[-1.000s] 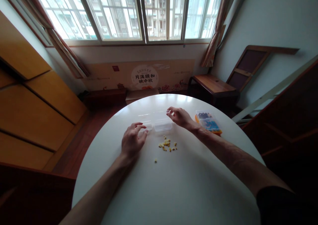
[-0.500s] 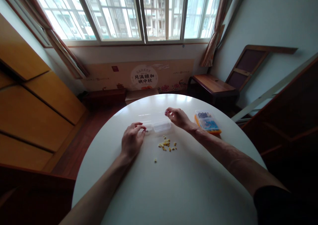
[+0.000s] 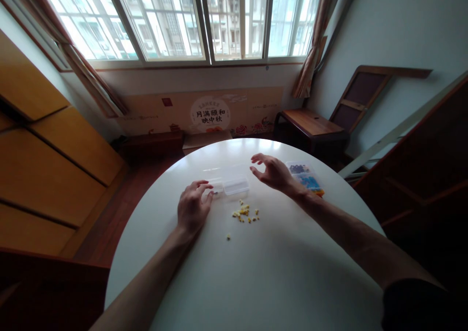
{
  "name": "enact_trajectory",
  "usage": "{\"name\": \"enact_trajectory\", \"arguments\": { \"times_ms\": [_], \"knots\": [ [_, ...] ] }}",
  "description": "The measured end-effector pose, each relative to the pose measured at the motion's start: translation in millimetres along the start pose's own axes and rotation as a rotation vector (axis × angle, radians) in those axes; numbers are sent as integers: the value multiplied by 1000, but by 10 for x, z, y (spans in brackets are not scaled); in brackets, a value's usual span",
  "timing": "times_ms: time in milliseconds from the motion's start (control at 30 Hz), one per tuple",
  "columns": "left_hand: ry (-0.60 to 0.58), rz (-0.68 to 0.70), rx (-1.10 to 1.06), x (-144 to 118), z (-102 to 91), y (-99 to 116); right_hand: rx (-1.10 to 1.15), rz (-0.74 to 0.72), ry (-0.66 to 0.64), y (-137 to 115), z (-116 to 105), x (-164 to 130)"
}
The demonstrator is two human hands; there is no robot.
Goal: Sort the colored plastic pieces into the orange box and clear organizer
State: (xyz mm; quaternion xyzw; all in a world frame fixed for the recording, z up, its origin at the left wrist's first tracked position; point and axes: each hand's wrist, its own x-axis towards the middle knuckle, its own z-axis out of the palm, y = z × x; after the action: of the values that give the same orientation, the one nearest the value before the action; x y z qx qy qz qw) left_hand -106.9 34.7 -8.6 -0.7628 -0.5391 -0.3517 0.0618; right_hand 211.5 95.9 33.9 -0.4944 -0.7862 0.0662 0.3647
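Observation:
A clear plastic box [image 3: 236, 186] stands on the white round table. At its left end is my left hand [image 3: 192, 206], fingers curled and thumb against the box's near side, holding it. A small dark spot shows by the thumb; what it is I cannot make out. My right hand [image 3: 273, 173] hovers to the right of the box with thumb and fingers apart and nothing visible between them. Small yellow pieces [image 3: 242, 213] lie scattered on the near side of the box, with one stray yellow piece [image 3: 228, 237] closer to me.
An orange-based clear case [image 3: 308, 181] with dark and blue pieces sits to the right, partly behind my right wrist. The white table [image 3: 263, 272] has a curved edge. Beyond it are a wooden bench [image 3: 309, 122], a cardboard panel and windows.
My right hand has moved right, away from the box and toward the orange-based case, and its thumb and fingers have spread. My left hand stays at the box.

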Motion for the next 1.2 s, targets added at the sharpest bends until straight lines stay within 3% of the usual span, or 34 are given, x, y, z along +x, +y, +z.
{"name": "enact_trajectory", "arguments": {
  "times_ms": [67, 200, 333, 567, 1200],
  "knots": [
    [3, 15, -9, 3, -25, 43, -38, -68, 55, 117, -302, -144],
    [-58, 143, -89, 6, -55, 192, -111, -184, -13, 457, -891, -538],
    [-193, 296, -114, -20, -5, 291, -229, -213, -64, 749, -1160, -977],
    [-216, 270, -78, -54, 36, 236, -275, -249, -137, 869, -1158, -1352],
    [-186, 259, -82, -46, 0, 217, -262, -255, -153, 925, -1180, -1273]
  ]
}}
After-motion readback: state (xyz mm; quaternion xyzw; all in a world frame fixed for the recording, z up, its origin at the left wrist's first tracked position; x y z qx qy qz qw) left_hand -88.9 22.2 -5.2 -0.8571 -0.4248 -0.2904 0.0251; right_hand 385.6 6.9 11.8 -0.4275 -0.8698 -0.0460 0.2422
